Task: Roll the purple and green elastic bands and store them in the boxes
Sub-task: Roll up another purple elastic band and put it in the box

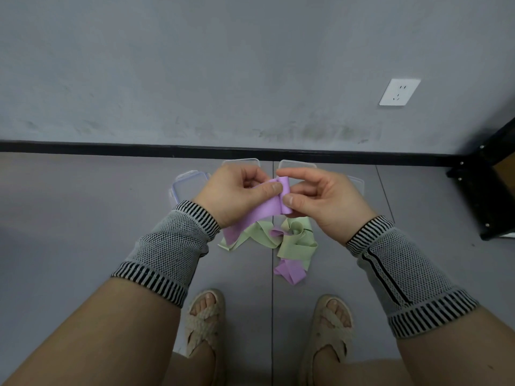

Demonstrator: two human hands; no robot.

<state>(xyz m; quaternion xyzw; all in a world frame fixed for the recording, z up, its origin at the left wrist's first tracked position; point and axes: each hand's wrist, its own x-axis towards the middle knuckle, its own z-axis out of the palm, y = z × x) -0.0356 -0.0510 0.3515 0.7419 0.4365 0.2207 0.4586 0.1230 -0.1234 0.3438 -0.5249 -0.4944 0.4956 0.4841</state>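
Observation:
A purple elastic band [267, 208] is held in the air between both hands, its end folded into a small roll. My left hand [237, 196] pinches the flat strip beside the roll, thumb on top. My right hand [320, 199] pinches the roll itself between thumb and fingers. The band's loose tail hangs down to the floor. Below lies a tangle of green band [295, 243] and more purple band [289, 271]. Two clear plastic boxes [242, 162] [296, 163] stand near the wall, mostly hidden by my hands.
A clear lid [189, 185] lies on the grey floor left of the boxes, another lid [356, 182] peeks out at the right. A black metal rack [485, 196] stands at the right. My sandalled feet [206, 316] are just behind the bands.

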